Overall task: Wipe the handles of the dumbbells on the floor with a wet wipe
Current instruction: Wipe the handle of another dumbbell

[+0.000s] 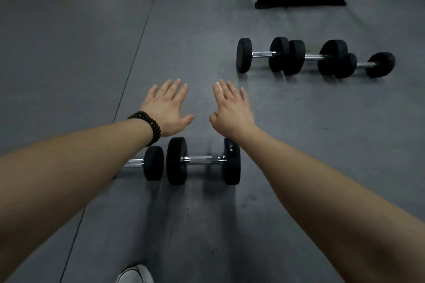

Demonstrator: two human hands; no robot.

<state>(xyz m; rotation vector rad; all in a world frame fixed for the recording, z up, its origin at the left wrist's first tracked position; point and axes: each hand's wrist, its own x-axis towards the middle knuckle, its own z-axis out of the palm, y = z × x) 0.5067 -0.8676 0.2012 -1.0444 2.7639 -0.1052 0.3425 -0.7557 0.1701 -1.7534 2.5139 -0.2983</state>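
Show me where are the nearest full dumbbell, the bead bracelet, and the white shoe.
nearest dumbbell (203, 160): head view, on its chrome handle.
bead bracelet (149, 124): head view, on the beads at the left wrist.
white shoe (135, 274): head view, on its toe.

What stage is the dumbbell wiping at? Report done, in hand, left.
Done: nothing shows as wiped. In hand: nothing; the left hand and right hand are held out open and empty, and no wet wipe is in view. Left: every handle, on the two near dumbbells and the three far dumbbells.

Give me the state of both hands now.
Left hand: open, fingers spread, holding nothing.
Right hand: open, fingers straight, holding nothing.
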